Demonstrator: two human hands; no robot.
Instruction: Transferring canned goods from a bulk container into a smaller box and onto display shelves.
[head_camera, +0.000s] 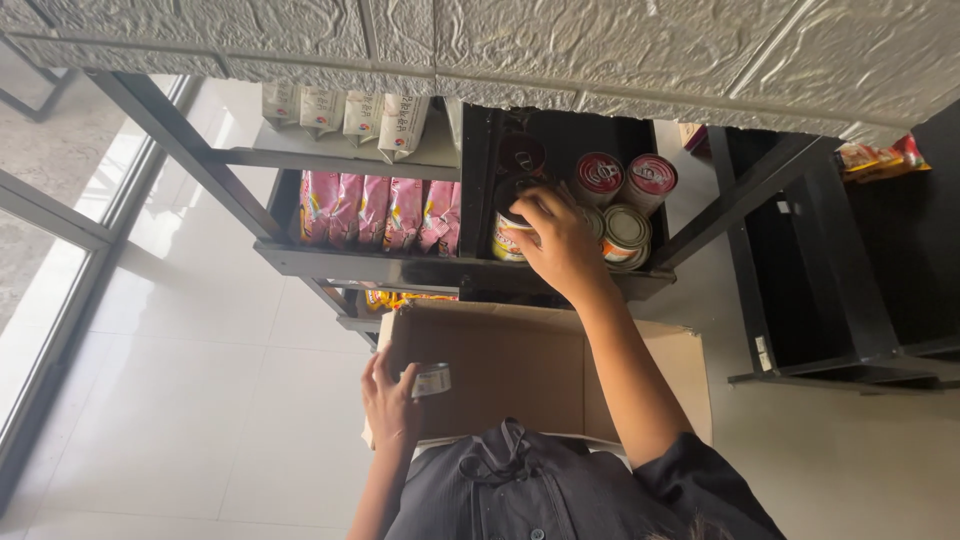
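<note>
Two hands busy: right hand (560, 240) grips a can (510, 238) at the shelf's (400, 268) front edge; left hand (392, 405) clasps a second can (432, 380) over the cardboard box (520, 365). Risk: neighbouring stacked cans (626, 232) could topple if nudged.

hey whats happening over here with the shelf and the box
A person stands over an open cardboard box before a black shelf rack. The right hand rests on a can on the shelf, beside other cans. The left hand holds a small can at the box's edge. Pink packets fill the neighbouring shelf section.
</note>
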